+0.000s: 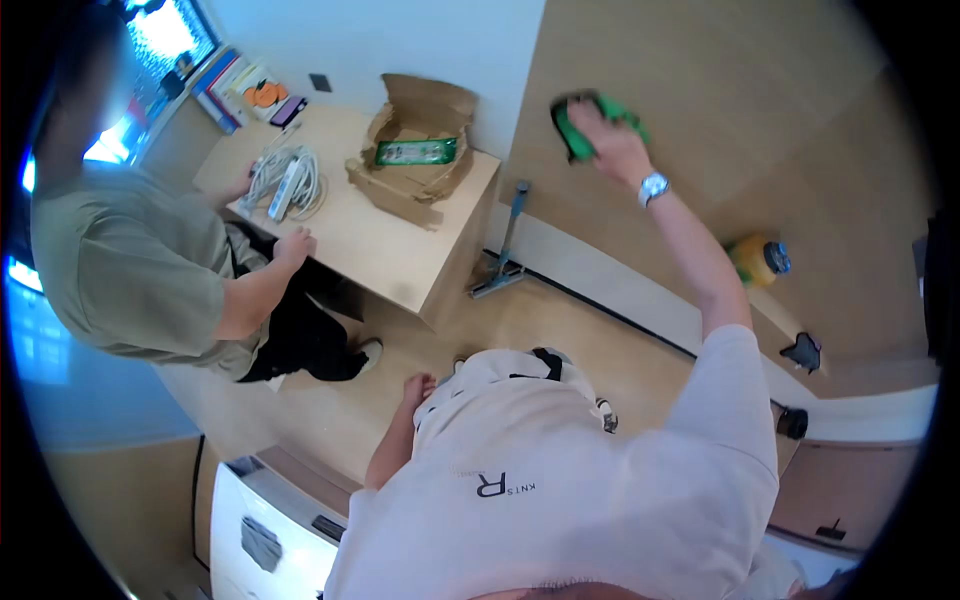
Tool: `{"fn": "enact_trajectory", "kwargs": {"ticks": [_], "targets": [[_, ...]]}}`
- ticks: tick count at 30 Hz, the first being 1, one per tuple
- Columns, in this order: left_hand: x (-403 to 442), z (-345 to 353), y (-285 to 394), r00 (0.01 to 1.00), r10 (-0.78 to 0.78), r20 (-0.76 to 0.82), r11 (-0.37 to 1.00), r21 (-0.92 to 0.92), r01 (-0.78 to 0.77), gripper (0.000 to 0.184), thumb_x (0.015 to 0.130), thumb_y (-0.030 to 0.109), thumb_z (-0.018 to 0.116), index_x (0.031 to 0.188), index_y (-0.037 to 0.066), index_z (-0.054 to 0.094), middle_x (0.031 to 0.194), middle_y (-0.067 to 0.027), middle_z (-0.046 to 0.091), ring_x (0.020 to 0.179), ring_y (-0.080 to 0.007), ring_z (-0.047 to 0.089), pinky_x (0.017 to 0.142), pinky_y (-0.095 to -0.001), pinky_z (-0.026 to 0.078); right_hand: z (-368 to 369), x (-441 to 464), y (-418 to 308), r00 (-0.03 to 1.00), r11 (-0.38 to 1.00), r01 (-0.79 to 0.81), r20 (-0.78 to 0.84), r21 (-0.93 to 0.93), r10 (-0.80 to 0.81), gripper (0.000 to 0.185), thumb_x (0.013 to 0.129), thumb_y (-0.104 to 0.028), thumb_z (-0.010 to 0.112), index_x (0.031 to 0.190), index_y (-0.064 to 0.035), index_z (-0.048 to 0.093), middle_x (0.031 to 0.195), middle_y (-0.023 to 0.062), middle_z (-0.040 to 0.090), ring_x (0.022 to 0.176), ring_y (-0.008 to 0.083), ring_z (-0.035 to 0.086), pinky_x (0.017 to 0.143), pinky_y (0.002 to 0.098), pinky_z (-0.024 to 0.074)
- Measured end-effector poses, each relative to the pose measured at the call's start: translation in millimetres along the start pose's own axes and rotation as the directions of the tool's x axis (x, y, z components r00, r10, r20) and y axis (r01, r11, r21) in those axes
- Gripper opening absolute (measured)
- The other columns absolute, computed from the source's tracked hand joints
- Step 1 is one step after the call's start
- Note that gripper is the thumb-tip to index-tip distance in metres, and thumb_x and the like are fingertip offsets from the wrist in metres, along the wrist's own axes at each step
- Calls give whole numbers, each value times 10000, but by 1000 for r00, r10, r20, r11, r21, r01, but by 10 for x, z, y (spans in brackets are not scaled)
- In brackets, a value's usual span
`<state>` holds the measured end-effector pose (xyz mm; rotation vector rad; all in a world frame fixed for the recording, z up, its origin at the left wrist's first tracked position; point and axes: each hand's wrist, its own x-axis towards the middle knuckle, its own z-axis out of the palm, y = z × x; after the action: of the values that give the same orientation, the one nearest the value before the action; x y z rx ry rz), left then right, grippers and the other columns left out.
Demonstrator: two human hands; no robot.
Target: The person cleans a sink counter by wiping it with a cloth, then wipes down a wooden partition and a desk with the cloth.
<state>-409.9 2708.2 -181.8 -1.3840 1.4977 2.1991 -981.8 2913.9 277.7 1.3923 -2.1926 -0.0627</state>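
Note:
My right hand (603,140), with a watch on its wrist, presses a green cloth (622,112) with dark edges against a broad wood-coloured surface (690,90). The hand and cloth are slightly blurred, and the fingers are partly lost against the cloth. Down beside my body, my left hand (420,388) hangs with its fingers curled, and nothing shows in it. A bottle of yellow liquid with a blue-grey cap (762,260) stands near my right forearm. Farther along is a crumpled dark cloth (803,352).
At the left, a person (150,260) stands at a light wooden desk (390,255), hands near a coiled white power strip (287,187). An open cardboard box (425,100) holds a green package (417,152). A squeegee (512,235) leans nearby. A grey cloth (261,543) lies on a white surface.

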Motion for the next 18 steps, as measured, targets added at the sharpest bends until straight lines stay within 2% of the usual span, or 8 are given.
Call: {"fn": "enact_trajectory", "kwargs": {"ticks": [3, 5, 8, 10, 14, 15, 17, 18], "targets": [[-243, -199, -474, 985, 60, -160, 912, 410, 11, 295, 951, 265, 633, 1055, 24, 769, 1001, -115, 771, 954, -206, 743, 764, -416, 610, -1124, 716, 216, 886, 971, -203, -445, -127, 127, 853, 860, -91, 691, 1641, -200, 365, 1673, 75, 418, 1478, 277, 471, 1184, 458, 414], [-461, -330, -700, 979, 63, -196, 785, 615, 72, 315, 953, 280, 630, 1063, 20, 771, 1002, -124, 773, 953, -219, 740, 777, -419, 604, -1759, 935, 97, 776, 960, -276, -600, -48, 193, 805, 847, -207, 711, 1597, -108, 434, 1666, 77, 415, 1550, 298, 362, 1266, 602, 218], [-661, -460, -800, 985, 79, -153, 602, 795, 75, 345, 956, 302, 625, 1076, 15, 774, 1003, -139, 776, 951, -238, 735, 798, -424, 594, -1332, 1021, 193, 771, 950, -296, -612, -101, 175, 816, 838, -191, 708, 1602, -120, 430, 1676, 69, 411, 1551, 304, 369, 1268, 583, 224], [-725, -484, -775, 990, 104, -97, 528, 849, 28, 365, 958, 317, 622, 1084, 11, 776, 1004, -148, 778, 949, -250, 732, 812, -427, 588, -704, 791, 103, 961, 969, -242, -149, -48, 232, 799, 903, -107, 657, 1641, -176, 360, 1673, 88, 414, 1502, 266, 448, 1170, 461, 441], [-501, -358, -521, 982, 180, 50, 396, 910, -119, 405, 962, 347, 616, 1101, 3, 779, 1006, -168, 782, 947, -275, 726, 839, -433, 576, 877, -475, -254, 986, 976, 114, -103, -188, -135, 673, 1005, -105, 488, 1656, -185, 336, 1639, 47, 468, 1408, 221, 569, 1143, 362, 491], [-398, -266, -400, 976, 197, 90, 381, 911, -160, 415, 964, 354, 615, 1105, 1, 780, 1006, -173, 783, 946, -282, 724, 846, -434, 572, 787, -734, -382, 916, 996, 3, 399, -87, 32, 641, 1008, -106, 491, 1632, -209, 386, 1594, 44, 525, 1354, 228, 615, 1080, 362, 541], [-220, -67, -224, 970, 203, 133, 393, 897, -205, 425, 965, 362, 613, 1109, -1, 781, 1006, -177, 784, 946, -288, 723, 853, -436, 569, 1719, -1381, 55, 928, 943, 330, -169, -43, -332, 559, 1019, -147, 517, 1569, -234, 477, 1500, 57, 620, 1217, 238, 701, 913, 339, 613], [-119, 4, -115, 975, 177, 132, 725, 652, -220, 362, 968, 330, 622, 1108, 22, 749, 990, -132, 764, 902, -239, 720, 789, -395, 570, 1341, -1305, 72, 973, 973, 229, -36, -9, -229, 553, 1018, -146, 524, 1561, -242, 485, 1487, 57, 631, 1215, 242, 703, 902, 345, 614]]}}
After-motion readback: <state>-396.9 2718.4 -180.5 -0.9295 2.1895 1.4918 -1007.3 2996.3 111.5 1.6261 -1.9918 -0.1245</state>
